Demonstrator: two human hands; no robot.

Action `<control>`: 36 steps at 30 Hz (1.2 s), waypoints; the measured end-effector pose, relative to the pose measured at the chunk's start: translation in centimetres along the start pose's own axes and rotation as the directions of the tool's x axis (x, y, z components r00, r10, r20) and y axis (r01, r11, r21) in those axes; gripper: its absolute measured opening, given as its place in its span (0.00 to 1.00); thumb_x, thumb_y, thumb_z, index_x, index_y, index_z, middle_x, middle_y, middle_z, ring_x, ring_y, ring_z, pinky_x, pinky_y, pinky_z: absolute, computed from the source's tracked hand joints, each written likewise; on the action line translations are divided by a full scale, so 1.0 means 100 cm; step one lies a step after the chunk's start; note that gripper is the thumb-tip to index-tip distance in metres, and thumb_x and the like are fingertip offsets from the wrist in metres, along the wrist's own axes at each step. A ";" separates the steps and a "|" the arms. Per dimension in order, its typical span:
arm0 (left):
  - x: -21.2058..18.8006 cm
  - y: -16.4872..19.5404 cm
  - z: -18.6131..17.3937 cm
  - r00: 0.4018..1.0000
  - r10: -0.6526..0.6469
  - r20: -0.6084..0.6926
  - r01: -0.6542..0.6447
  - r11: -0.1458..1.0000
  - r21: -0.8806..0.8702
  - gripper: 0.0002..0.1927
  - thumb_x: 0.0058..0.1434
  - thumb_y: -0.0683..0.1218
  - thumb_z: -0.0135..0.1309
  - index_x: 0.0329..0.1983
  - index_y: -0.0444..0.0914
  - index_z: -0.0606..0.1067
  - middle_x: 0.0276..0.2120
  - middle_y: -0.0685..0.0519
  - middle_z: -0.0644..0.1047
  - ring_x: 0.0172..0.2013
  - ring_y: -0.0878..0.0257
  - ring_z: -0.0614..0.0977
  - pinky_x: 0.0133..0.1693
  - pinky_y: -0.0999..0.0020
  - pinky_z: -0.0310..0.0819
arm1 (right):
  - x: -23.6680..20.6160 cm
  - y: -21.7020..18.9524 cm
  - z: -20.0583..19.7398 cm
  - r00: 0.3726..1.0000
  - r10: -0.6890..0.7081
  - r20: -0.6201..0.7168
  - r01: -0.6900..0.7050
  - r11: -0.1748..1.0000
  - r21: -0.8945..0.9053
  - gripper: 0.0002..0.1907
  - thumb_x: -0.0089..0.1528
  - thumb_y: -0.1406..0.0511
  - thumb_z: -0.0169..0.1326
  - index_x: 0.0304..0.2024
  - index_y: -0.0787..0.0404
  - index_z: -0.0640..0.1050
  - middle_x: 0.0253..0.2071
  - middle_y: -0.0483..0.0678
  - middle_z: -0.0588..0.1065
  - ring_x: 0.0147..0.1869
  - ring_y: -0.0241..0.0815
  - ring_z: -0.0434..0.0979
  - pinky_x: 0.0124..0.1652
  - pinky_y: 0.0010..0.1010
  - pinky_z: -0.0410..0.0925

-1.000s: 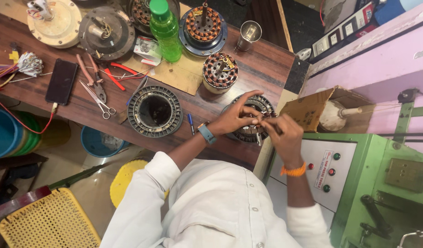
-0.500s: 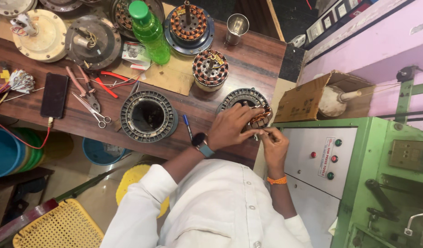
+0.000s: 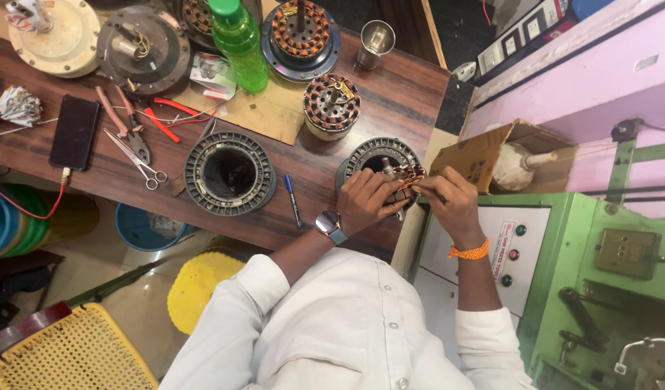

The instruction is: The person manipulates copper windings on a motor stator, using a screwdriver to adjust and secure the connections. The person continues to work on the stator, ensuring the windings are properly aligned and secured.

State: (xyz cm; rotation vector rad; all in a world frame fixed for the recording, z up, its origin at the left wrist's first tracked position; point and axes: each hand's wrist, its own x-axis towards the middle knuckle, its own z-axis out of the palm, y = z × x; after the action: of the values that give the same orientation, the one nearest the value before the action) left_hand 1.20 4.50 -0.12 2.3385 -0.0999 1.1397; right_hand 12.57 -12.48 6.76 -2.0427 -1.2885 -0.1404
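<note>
One view only, head-worn. Looks steeply down from above the wearer's white-shirted shoulders onto the desk (image 3: 202,209), desk edge running aslant from lower centre to upper right. Near range: left hand (image 3: 365,198) and right hand (image 3: 454,206) just right of centre, at arm's reach. Upper frame takes the desk's far side; lower left, floor with yellow stool (image 3: 199,285); right, green machine cabinet (image 3: 599,282). No second view to share ground with.

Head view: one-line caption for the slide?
Left hand and right hand work copper wire into a round stator at the edge of a wooden bench cluttered with motor parts.
</note>
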 end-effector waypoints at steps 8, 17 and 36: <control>0.000 0.001 0.002 0.999 -0.029 -0.019 0.029 1.000 -0.004 0.17 0.56 0.51 0.70 0.42 0.38 0.79 0.37 0.55 0.76 0.36 0.60 0.76 0.36 0.64 0.71 | 0.041 0.018 -0.017 0.953 -0.102 0.286 0.103 0.995 0.012 0.08 0.55 0.71 0.66 0.36 0.61 0.82 0.29 0.46 0.72 0.31 0.42 0.76 0.32 0.33 0.69; -0.008 0.002 0.004 0.870 -0.444 0.213 0.481 0.675 -0.559 0.24 0.56 0.51 0.69 0.50 0.39 0.73 0.39 0.54 0.76 0.37 0.62 0.75 0.41 0.66 0.72 | 0.059 0.012 -0.006 0.923 -0.253 0.291 0.259 0.966 0.017 0.07 0.54 0.68 0.66 0.34 0.60 0.82 0.29 0.45 0.73 0.30 0.42 0.76 0.32 0.33 0.70; 0.007 -0.041 -0.016 0.793 -0.196 0.577 0.600 0.413 -0.685 0.38 0.62 0.39 0.61 0.73 0.40 0.58 0.42 0.52 0.84 0.47 0.66 0.84 0.53 0.67 0.76 | -0.057 -0.053 0.033 0.884 0.459 -0.093 -0.448 0.887 0.112 0.06 0.61 0.68 0.66 0.35 0.65 0.82 0.21 0.43 0.69 0.23 0.31 0.62 0.25 0.26 0.56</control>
State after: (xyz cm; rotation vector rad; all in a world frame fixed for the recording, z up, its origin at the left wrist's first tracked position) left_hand 1.68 8.94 -0.54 1.4835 -0.1718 0.1755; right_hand 4.51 -13.40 4.50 -2.1664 -0.7023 0.0140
